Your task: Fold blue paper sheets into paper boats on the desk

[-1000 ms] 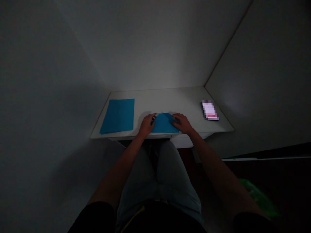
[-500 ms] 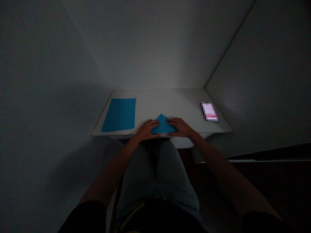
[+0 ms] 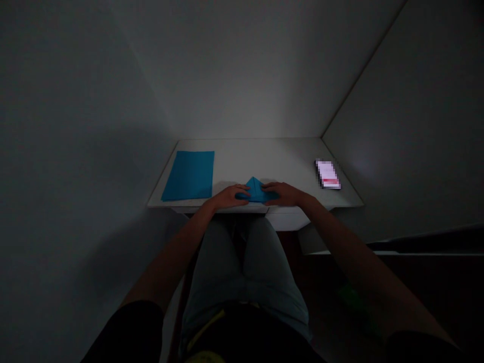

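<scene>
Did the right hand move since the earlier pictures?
Yes. The right hand has slid left, away from the phone, with its fingertips now further over the folded blue paper.

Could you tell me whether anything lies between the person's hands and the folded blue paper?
Nothing visible does: the left hand and right hand both touch the folded blue paper directly, near the front edge of the white desk.
</scene>
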A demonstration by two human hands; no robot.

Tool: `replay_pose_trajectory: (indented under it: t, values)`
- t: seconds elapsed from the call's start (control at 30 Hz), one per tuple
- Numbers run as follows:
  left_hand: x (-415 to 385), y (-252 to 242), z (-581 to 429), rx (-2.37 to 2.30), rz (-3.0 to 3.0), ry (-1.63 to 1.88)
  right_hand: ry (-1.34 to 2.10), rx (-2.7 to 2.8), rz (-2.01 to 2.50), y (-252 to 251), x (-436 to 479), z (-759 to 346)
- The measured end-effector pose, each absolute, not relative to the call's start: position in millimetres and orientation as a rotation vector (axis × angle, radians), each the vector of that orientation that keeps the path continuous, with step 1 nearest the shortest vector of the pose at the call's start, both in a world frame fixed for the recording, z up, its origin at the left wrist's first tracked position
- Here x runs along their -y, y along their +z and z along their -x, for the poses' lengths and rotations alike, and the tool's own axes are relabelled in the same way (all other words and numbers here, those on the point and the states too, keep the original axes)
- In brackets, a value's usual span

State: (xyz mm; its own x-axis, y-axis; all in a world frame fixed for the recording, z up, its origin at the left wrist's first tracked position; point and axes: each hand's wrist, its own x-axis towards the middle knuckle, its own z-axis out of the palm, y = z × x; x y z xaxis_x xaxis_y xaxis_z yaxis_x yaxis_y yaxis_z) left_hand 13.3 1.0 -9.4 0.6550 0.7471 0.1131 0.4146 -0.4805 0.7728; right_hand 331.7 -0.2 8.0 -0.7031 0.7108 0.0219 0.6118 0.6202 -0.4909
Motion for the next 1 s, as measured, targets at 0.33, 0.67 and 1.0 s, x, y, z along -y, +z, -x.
replay_pose_trajectory:
  t: [0.33,0.67,1.0]
  values:
    - [-10,-15,-16,-1.013,-2.152,0.596,0.899,2.558,1.106,8,-17,-338]
    - [28,-17,-20,-1.293,-2.513,0.685,0.16,2.472,1.337,1,24,-324]
    - [77,-36,7,-1.243,-2.604,0.663,0.255,2.527,1.062,-32,74,-354]
